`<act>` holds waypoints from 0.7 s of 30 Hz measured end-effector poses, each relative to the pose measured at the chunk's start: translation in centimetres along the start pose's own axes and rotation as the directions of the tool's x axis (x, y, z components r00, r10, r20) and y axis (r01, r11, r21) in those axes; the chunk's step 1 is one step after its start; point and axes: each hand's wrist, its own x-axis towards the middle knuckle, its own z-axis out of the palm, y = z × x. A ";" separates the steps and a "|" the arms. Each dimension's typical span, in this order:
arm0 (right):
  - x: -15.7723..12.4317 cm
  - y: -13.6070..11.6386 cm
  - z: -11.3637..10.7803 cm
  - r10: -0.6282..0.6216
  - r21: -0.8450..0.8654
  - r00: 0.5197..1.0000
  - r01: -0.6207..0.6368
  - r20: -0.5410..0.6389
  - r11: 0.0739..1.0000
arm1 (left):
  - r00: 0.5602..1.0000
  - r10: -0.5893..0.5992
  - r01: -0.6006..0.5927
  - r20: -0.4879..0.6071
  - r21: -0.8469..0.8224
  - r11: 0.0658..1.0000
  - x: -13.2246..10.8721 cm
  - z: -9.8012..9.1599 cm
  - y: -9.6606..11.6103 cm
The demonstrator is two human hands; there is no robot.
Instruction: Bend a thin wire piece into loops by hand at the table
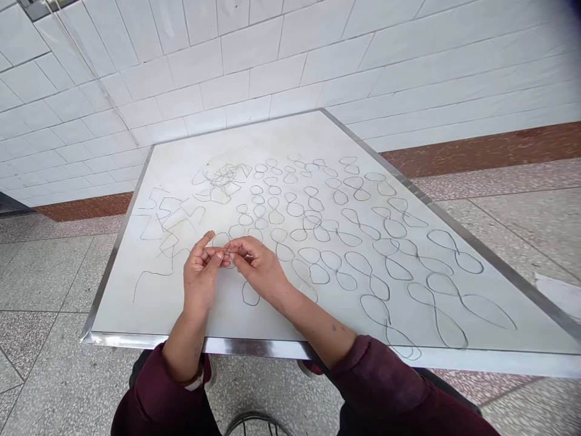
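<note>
My left hand (202,272) and my right hand (258,263) meet above the near left part of the white table. Both pinch a thin dark wire (222,236), its loop showing just beyond my fingertips. The middle of the wire is hidden between thumbs and fingers. Figure-eight wire loops (275,209) lie spread over the table right of my hands. Just below my right hand sits a single wire loop (250,294). Bent, unlooped wires (170,209) lie on the left, beyond my left hand.
A tangled heap of wire (224,175) lies toward the back of the table (204,136), which has a metal edge (254,347). Behind it stands a white tiled wall (254,54). A round stool rim (258,416) shows below, on the speckled floor (45,375).
</note>
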 end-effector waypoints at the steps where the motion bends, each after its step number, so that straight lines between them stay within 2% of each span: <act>1: 0.0 0.0 0.0 0.002 0.005 1.000 -0.002 0.000 1.000 | 1.000 0.000 0.000 0.006 -0.003 1.000 0.0 0.0 0.0; 8: 0.0 0.1 -0.1 -0.008 0.002 1.000 0.008 -0.011 1.000 | 1.000 0.007 -0.006 0.027 -0.039 0.999 0.0 -0.1 0.2; 15: 0.0 0.2 0.0 -0.010 -0.033 1.000 0.009 -0.020 0.999 | 1.000 0.009 -0.009 -0.030 0.007 1.000 0.0 0.2 0.1; 21: -0.2 0.3 0.1 -0.041 -0.064 0.999 0.041 -0.008 0.997 | 0.998 0.015 -0.018 -0.068 -0.040 0.999 0.1 0.3 -0.1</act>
